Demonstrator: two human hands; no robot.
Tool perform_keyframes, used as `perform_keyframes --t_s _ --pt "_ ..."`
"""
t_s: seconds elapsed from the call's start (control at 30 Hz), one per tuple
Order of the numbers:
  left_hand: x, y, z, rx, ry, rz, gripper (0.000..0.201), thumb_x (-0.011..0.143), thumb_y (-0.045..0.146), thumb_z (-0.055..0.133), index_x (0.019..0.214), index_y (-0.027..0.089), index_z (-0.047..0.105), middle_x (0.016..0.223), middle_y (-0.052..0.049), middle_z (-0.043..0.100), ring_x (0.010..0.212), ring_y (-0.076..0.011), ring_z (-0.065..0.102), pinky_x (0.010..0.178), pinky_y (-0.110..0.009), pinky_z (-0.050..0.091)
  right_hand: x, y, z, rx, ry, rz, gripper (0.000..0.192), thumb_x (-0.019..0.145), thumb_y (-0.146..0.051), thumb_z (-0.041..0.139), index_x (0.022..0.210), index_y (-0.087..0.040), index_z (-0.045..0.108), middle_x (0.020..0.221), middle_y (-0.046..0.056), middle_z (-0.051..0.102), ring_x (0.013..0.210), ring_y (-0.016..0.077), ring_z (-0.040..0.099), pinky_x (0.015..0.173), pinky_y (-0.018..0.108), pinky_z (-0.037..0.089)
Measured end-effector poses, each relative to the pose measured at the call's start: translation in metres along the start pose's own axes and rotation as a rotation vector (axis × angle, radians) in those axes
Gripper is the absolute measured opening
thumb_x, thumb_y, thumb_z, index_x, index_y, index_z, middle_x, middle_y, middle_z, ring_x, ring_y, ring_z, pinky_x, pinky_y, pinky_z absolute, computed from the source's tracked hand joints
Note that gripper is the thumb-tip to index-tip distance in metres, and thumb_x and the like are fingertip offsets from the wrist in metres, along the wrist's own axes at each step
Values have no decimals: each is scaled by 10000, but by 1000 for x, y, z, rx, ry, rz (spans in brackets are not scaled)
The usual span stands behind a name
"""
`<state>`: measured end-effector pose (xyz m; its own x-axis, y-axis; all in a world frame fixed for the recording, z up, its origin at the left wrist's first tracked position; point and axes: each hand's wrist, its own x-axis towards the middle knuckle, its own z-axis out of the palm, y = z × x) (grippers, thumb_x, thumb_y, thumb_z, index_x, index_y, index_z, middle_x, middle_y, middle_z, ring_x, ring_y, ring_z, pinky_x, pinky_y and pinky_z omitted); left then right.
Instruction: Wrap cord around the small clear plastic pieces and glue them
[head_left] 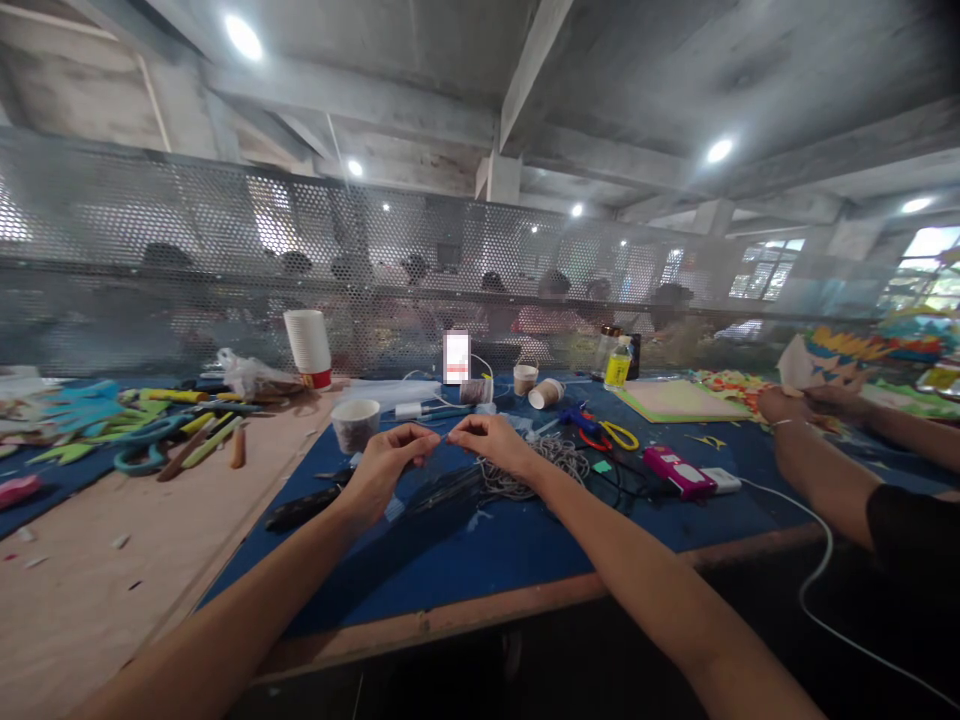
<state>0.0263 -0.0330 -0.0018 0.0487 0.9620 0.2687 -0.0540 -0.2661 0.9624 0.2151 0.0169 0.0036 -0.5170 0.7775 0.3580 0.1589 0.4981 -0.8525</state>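
Note:
My left hand (386,468) and my right hand (496,446) meet fingertip to fingertip above the blue table mat (465,560). Both are closed in a pinch; what lies between the fingers is too small and thin to make out. Just behind and beneath my right hand is a tangled bundle of grey cord (555,465). A paper cup (355,425) stands behind my left hand, and a dark-handled tool (304,508) lies beside that wrist.
Scissors (150,440) and several craft tools lie at left, near stacked paper cups (307,345). Red-and-yellow-handled scissors (600,432), a magenta box (679,472) with a white cable, and a bottle (619,365) are at right. Another person's hands (787,408) hold cut paper at far right.

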Motion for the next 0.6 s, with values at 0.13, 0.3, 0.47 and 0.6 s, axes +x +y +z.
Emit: perform_keyframes --t_s 0.13,0.3,0.47,0.6 --pt "0 0 -2 138 -93 -10 209 701 372 747 714 170 694 645 10 589 593 -120 481 572 -242 356 -1 -2 -6 6 4 16 272 768 -417 693 844 -157 718 752 20 658 697 136 562 668 256 423" --pt "-1 1 -2 337 -197 -2 220 723 389 714 723 169 703 596 7 594 565 -134 489 540 -247 332 -3 -1 -17 36 -145 59 234 742 -380 726 834 -165 731 772 22 683 734 145 588 717 267 434" --pt "-1 -6 -4 547 -244 80 203 736 375 674 727 178 720 623 -9 648 586 -166 548 556 -261 360 -6 -1 -15 -67 -204 -3 220 754 -385 719 817 -175 735 766 20 686 722 148 598 693 262 435" --pt "1 -9 -7 663 -120 130 185 733 356 664 716 179 717 637 -19 668 614 -190 567 569 -275 370 -8 -4 0 -293 -79 -185 193 809 -363 682 825 -176 727 773 21 657 710 136 578 665 246 415"
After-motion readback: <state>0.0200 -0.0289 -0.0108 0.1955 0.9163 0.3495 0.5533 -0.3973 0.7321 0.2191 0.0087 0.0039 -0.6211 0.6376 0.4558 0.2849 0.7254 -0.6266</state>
